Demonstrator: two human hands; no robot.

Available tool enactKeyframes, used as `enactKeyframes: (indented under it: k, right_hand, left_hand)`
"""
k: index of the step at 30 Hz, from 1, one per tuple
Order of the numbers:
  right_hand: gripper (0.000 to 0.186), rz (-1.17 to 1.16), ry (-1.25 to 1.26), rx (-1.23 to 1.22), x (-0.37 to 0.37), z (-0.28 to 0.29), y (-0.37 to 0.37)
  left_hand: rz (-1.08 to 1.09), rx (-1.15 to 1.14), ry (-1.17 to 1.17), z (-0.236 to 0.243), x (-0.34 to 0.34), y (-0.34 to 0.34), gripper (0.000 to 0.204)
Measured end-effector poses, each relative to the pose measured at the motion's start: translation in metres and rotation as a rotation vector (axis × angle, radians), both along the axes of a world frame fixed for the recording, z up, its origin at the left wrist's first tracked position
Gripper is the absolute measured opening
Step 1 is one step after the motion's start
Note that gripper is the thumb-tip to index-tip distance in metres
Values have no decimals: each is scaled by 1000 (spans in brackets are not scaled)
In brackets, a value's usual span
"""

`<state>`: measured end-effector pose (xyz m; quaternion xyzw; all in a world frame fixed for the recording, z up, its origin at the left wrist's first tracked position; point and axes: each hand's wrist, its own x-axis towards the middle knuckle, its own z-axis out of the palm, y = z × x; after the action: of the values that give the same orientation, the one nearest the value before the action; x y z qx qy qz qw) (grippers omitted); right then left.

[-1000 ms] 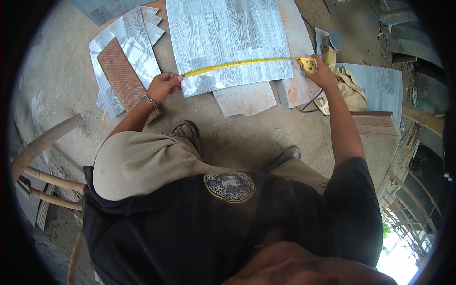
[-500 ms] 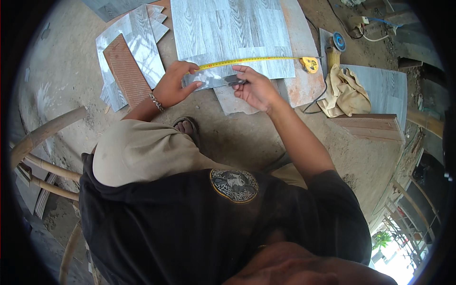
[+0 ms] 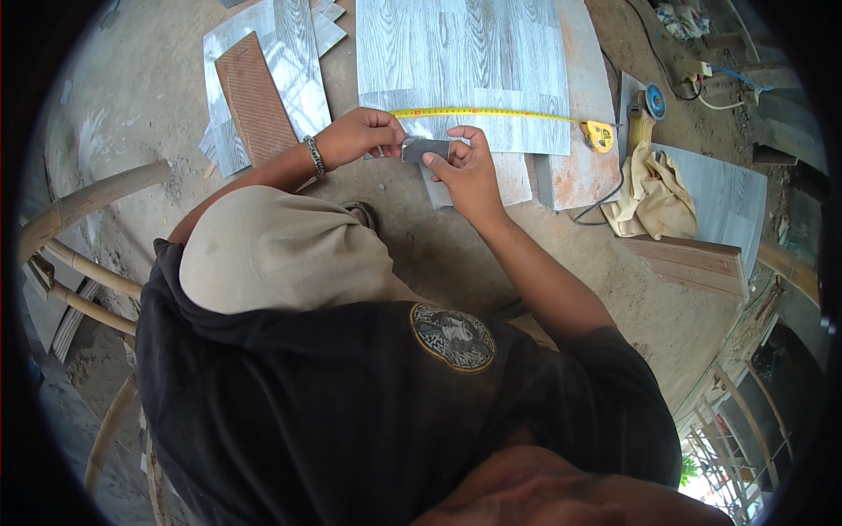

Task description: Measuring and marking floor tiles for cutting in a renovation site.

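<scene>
A small dark-grey flat rectangular piece (image 3: 421, 150) is gripped at its right end by my right hand (image 3: 474, 175), with the thumb across its face. At its left end my left hand (image 3: 373, 133) is closed with thumb and fingertips together; what they pinch is hidden. From behind those fingers a yellow tape measure blade (image 3: 482, 112) runs right to its yellow case (image 3: 599, 136). The blade lies across the near part of a large grey wood-grain tile (image 3: 460, 53), just beyond both hands.
Under the tile and to its right is a stained slab (image 3: 583, 180). An angle grinder (image 3: 647, 114) with a blue disc stands right, beside a crumpled tan cloth (image 3: 658, 197) and another tile (image 3: 728, 184). At left, a brown ribbed-back strip (image 3: 254, 96) rests on grey tiles (image 3: 307, 66). Bamboo poles (image 3: 96, 202) curve nearby.
My right hand has turned, bringing the dark piece's broad face into view. My left hand's spread fingers have closed together near the piece's left end. The whole view has shifted slightly.
</scene>
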<state>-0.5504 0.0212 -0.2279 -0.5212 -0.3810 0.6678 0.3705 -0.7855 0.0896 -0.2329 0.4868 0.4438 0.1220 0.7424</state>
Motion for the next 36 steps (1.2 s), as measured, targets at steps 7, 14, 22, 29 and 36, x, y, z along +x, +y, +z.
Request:
enactKeyframes:
  k: [7, 14, 22, 29, 36]
  right_hand:
    - [46, 285, -766, 805, 1, 8, -13]
    - [51, 447, -765, 781, 6, 8, -17]
    - [45, 448, -614, 960, 14, -10, -19]
    - [19, 24, -589, 365, 27, -34, -5]
    - [22, -173, -759, 368, 36, -55, 16]
  left_hand:
    - [-62, -69, 7, -15, 1, -3, 16]
    - [40, -551, -159, -22, -5, -25, 11]
    - [-84, -562, -124, -16, -3, -17, 15]
    - [-160, 124, 296, 8, -6, 15, 26]
    - [-333, 882, 458, 0, 8, 45, 16]
